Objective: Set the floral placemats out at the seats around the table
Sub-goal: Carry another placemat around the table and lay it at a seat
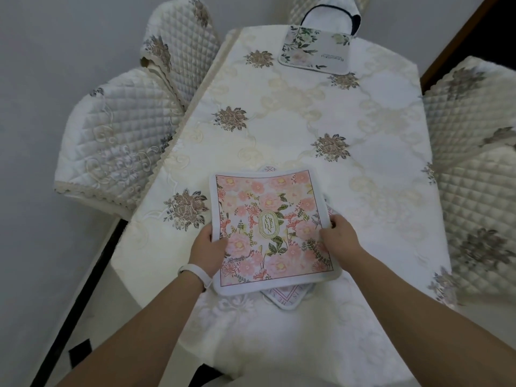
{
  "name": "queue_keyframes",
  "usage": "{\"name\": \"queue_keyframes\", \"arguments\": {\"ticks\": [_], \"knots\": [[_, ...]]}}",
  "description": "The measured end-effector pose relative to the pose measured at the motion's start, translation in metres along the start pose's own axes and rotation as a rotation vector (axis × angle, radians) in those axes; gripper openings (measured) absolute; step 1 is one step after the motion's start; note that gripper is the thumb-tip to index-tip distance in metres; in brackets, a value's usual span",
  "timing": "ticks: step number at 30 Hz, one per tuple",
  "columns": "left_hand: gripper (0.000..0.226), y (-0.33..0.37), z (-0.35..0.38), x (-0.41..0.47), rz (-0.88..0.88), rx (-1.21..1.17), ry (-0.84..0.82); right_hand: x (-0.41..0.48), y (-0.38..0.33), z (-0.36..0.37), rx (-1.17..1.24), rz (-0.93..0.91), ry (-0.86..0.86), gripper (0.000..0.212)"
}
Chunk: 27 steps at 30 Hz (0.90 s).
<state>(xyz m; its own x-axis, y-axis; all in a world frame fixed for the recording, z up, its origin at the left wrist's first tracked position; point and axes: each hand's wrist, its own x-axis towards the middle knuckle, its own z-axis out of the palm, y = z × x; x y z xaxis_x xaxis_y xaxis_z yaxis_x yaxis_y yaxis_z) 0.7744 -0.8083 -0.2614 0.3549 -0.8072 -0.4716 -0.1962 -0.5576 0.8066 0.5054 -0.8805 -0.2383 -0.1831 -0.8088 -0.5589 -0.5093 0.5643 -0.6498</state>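
Pink floral square fabric placemat (272, 227), side edges pinched in the fingers of left hand (208, 247) and right hand (339, 236), atop a second patterned mat (287, 299) at the near end of the cream cloth-covered worktop (293, 129); risk: lifting drags the lower mat askew.

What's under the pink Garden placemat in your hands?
A second placemat, turned cornerwise: only its corners peek out, with red lettering. The pink placemat covers its middle; whether more lie beneath is hidden.

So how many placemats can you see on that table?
3. A pink placemat held in the left hand and right hand; a second placemat peeking out beneath it; a third placemat at the table's far end. More may hide underneath.
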Motion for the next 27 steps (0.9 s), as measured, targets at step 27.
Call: {"name": "queue_keyframes", "arguments": {"ticks": [27], "knots": [[0.032,0.118,0.148,-0.161,0.554,-0.076,-0.354,-0.193,0.148,-0.199,0.504,-0.127,0.645,0.028]]}}
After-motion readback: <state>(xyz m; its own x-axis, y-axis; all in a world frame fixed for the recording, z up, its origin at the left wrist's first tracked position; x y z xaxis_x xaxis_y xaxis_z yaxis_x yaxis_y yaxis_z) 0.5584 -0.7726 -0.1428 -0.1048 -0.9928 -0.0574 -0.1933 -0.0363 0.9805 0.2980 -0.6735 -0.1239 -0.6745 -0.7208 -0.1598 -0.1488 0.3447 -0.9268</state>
